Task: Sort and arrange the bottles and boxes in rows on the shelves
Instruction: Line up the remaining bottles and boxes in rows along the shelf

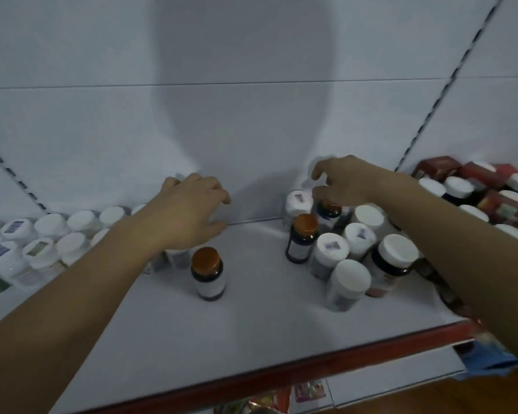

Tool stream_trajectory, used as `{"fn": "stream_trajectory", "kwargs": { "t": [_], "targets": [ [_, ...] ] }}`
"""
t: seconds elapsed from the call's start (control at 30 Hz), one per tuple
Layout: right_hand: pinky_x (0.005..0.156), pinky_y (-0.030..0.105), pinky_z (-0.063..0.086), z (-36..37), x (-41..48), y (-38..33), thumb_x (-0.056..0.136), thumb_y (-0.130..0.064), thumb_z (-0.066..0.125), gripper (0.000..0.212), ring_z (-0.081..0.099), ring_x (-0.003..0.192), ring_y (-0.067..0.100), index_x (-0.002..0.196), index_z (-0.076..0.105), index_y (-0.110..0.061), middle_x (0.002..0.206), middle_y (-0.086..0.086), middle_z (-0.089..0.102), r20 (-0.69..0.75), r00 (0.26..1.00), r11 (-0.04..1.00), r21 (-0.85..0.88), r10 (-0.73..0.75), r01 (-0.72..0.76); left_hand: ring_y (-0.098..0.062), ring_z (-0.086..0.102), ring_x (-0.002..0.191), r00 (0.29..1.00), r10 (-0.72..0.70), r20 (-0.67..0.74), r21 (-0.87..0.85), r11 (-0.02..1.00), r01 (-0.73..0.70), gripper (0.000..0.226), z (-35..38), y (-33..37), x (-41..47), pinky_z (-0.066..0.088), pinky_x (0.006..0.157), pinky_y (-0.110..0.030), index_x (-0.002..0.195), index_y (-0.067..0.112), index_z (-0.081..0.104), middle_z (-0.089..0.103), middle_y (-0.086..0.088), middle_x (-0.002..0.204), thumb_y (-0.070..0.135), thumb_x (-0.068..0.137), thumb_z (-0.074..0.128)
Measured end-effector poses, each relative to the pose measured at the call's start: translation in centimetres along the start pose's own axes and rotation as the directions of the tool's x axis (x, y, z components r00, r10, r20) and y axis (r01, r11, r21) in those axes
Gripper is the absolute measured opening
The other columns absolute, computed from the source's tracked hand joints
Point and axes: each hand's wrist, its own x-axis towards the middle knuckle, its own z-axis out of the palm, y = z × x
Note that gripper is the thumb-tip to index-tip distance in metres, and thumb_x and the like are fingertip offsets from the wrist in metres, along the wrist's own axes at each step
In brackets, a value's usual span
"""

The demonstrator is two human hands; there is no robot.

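Where your left hand (pixel 192 210) hovers by the back wall (pixel 251 130), grip loose and empty, it hides part of the white-capped rows (pixel 51 227) at left. Your right hand (pixel 347 183) curls over a far orange-capped bottle (pixel 329 211); blur hides whether that grip holds it. Another orange cap (pixel 305 224) stands at the right cluster (pixel 352 274), a lone bottle (pixel 207 273) mid-shelf. Bare shelf (pixel 251 324) lies open between the groups, down to the red lip (pixel 281 370). Boxes (pixel 440 168) far right are cut off.
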Motion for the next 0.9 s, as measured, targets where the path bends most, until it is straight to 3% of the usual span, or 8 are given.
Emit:
{"fn": "stream_trajectory", "kwargs": {
  "t": [0.1, 0.23, 0.33, 0.43, 0.53, 0.7, 0.8, 0.9],
  "targets": [
    [0.098, 0.035, 0.044, -0.1, -0.2, 2.8, 0.096, -0.05, 0.059, 0.053, 0.054, 0.12, 0.028, 0.141, 0.048, -0.024, 0.134, 0.009, 0.055, 0.038, 0.996, 0.996, 0.002, -0.084, 0.084, -0.017, 0.045, 0.13, 0.996, 0.069, -0.062, -0.054, 0.996, -0.073, 0.048, -0.4, 4.4, 2.4, 0.038, 0.105, -0.042, 0.144, 0.033, 0.048, 0.049, 0.011, 0.142, 0.052, 0.1, 0.048],
    [0.101, 0.041, 0.045, -0.4, 0.2, 5.4, 0.095, -0.049, 0.061, 0.056, 0.053, 0.117, 0.026, 0.144, 0.043, -0.028, 0.13, 0.007, 0.055, 0.059, 0.968, 0.969, -0.015, -0.244, 0.246, -0.009, 0.053, 0.094, 0.936, 0.294, -0.193, -0.262, 0.904, -0.338, 0.026, -0.6, 10.5, 4.5, 0.049, 0.084, -0.035, 0.117, 0.029, 0.066, 0.055, 0.018, 0.1, 0.042, 0.096, 0.062],
    [0.093, 0.031, 0.041, -0.6, 1.0, 6.0, 0.096, -0.043, 0.063, 0.053, 0.051, 0.107, 0.02, 0.143, 0.046, -0.026, 0.13, 0.005, 0.056, 0.092, 0.935, 0.937, -0.046, -0.342, 0.347, -0.004, 0.043, 0.109, 0.909, 0.406, -0.096, -0.161, 0.895, -0.416, 0.038, 0.2, 13.2, 5.8, 0.042, 0.093, -0.038, 0.124, 0.039, 0.061, 0.056, 0.025, 0.113, 0.054, 0.089, 0.068],
    [0.097, 0.037, 0.046, -0.3, 1.8, 6.1, 0.095, -0.04, 0.064, 0.051, 0.054, 0.113, 0.023, 0.141, 0.048, -0.026, 0.132, 0.005, 0.058, 0.134, 0.899, 0.903, -0.055, -0.416, 0.426, -0.008, 0.036, 0.122, 0.913, 0.407, -0.033, -0.027, 0.913, -0.408, 0.047, 2.3, 14.5, 6.4, 0.028, 0.094, -0.037, 0.127, 0.049, 0.052, 0.052, 0.026, 0.125, 0.065, 0.085, 0.065],
    [0.095, 0.042, 0.048, -0.3, 2.9, 5.7, 0.097, -0.034, 0.063, 0.054, 0.057, 0.11, 0.027, 0.146, 0.042, -0.025, 0.128, 0.01, 0.061, 0.106, 0.862, 0.862, -0.061, -0.495, 0.502, -0.012, 0.038, 0.123, 0.926, 0.376, -0.039, -0.062, 0.924, -0.378, 0.046, 3.7, 15.3, 7.0, 0.016, 0.086, -0.033, 0.128, 0.046, 0.049, 0.055, 0.02, 0.125, 0.045, 0.087, 0.07],
    [0.096, 0.044, 0.051, 0.6, 4.4, 4.0, 0.093, -0.036, 0.065, 0.066, 0.061, 0.11, 0.028, 0.151, 0.033, -0.038, 0.132, 0.007, 0.061, 0.181, 0.774, 0.774, -0.086, -0.607, 0.627, -0.006, 0.04, 0.118, 0.949, 0.287, -0.134, -0.193, 0.931, -0.309, 0.03, 3.6, 16.1, 5.9, 0.032, 0.089, -0.043, 0.112, 0.041, 0.051, 0.054, 0.021, 0.113, 0.046, 0.089, 0.069],
    [0.092, 0.035, 0.049, 1.4, 5.1, 2.6, 0.091, -0.037, 0.067, 0.066, 0.06, 0.11, 0.028, 0.15, 0.036, -0.035, 0.127, 0.004, 0.063, 0.229, 0.729, 0.709, -0.179, -0.645, 0.682, -0.002, 0.045, 0.117, 0.964, 0.109, -0.241, -0.415, 0.887, -0.204, 0.037, 2.8, 15.7, 3.5, 0.038, 0.095, -0.048, 0.12, 0.037, 0.054, 0.053, 0.022, 0.12, 0.044, 0.089, 0.072],
    [0.075, 0.03, 0.04, 2.2, 5.2, 1.5, 0.094, -0.032, 0.063, 0.047, 0.061, 0.102, 0.028, 0.139, 0.05, -0.025, 0.115, 0.007, 0.066, 0.189, 0.697, 0.64, -0.286, -0.692, 0.713, -0.005, 0.052, 0.118, 0.953, -0.076, -0.295, -0.547, 0.83, -0.103, 0.044, 1.8, 14.7, 1.3, 0.045, 0.096, -0.048, 0.125, 0.03, 0.055, 0.056, 0.023, 0.125, 0.035, 0.088, 0.078]
  ]
}}
